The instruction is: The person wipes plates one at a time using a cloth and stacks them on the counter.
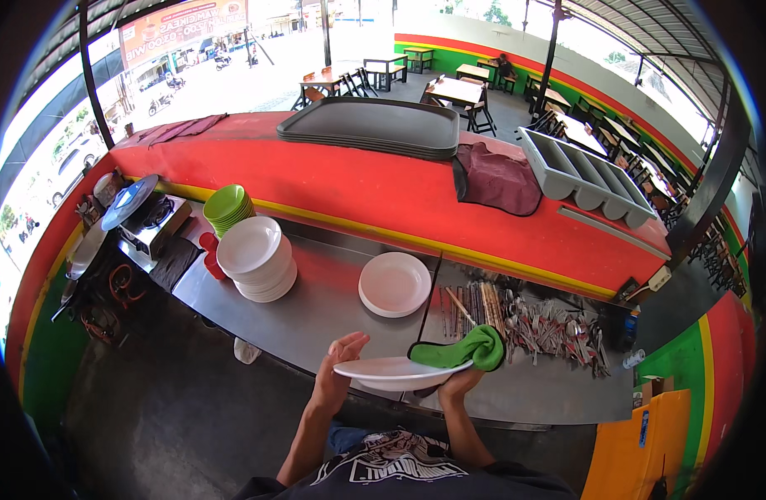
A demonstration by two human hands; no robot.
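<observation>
A white plate [402, 376] is held up before my body, over the front edge of the steel counter, and shows nearly edge-on. My left hand [340, 369] is at its left rim, fingers pointing up; the thumb is hidden. At the right rim, my right hand [459, 382] grips the plate together with a green cloth [464, 349], which lies bunched over the rim and partly inside. Just beyond, a short stack of white plates [395, 282] rests on the counter. Chopsticks [477, 303] and a heap of metal cutlery [555, 328] lie to its right.
Left on the steel counter [320, 312] stand a tall stack of white plates [258, 256], green bowls [228, 209] and a gas stove [155, 222]. The red ledge [358, 178] bears dark trays [370, 122], a maroon cloth [498, 181] and a grey cutlery holder [586, 175].
</observation>
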